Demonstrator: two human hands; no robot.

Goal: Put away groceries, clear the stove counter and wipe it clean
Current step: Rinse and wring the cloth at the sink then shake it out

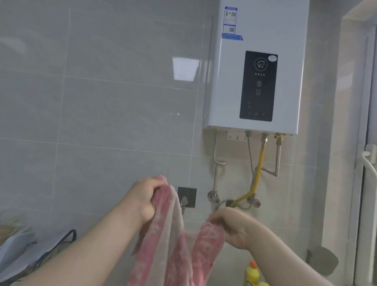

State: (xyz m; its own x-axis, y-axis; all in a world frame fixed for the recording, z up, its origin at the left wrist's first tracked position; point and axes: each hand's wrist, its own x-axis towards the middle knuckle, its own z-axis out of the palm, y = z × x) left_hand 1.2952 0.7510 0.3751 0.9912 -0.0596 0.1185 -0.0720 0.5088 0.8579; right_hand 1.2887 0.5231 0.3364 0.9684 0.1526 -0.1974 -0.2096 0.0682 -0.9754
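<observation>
Grey tiled wall [97, 105], both hands gripping pink towel [173, 247], yellow bottle [251, 279]

the counter is out of view; only a yellow bottle [251, 281] and black rack [72, 233] show.

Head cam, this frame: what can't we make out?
Stove counter: outside the head view, below the bottom edge.
Pink towel, gripped by left hand and right hand: lower end cut by the bottom edge.
Yellow bottle: label blurred, base cut off.
Water heater panel: text too small.
Rack at lower left: contents blurred.
</observation>
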